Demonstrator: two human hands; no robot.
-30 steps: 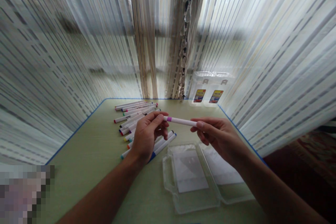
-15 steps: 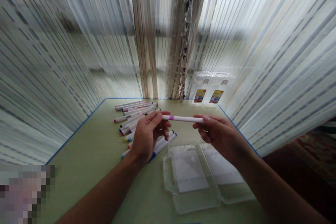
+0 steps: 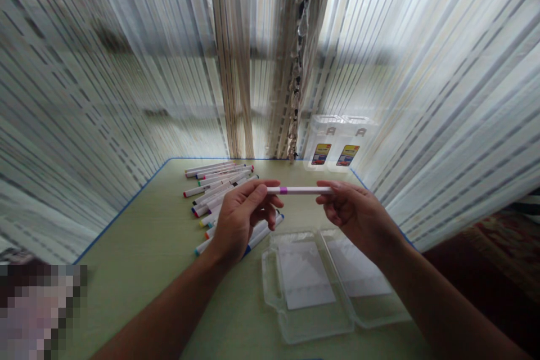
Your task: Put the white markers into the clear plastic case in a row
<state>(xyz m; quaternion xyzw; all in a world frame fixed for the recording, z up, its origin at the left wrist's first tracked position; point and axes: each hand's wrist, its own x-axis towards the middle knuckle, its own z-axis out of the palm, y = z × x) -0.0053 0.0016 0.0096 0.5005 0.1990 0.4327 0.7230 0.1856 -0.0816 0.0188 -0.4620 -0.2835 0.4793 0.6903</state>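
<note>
A white marker with a purple band (image 3: 300, 190) is held level above the table between my two hands. My left hand (image 3: 247, 211) pinches its left end between thumb and fingers. The other end sits in the closed fingertips of my right hand (image 3: 352, 205). Behind and below my left hand lies a loose pile of white markers (image 3: 219, 185) with caps of various colours, partly hidden by that hand. An open clear plastic case (image 3: 318, 323) with white paper inside rests under my right forearm, which covers part of it.
Two clear cases with yellow labels (image 3: 333, 149) stand upright at the back right. The green table (image 3: 139, 242) has a blue edge, and striped curtains (image 3: 169, 67) hang around its back and sides. A pixelated patch (image 3: 37, 315) covers the lower left corner.
Both hands and the marker have shifted slightly to the right. The marker has gone from a slight tilt to nearly level.
</note>
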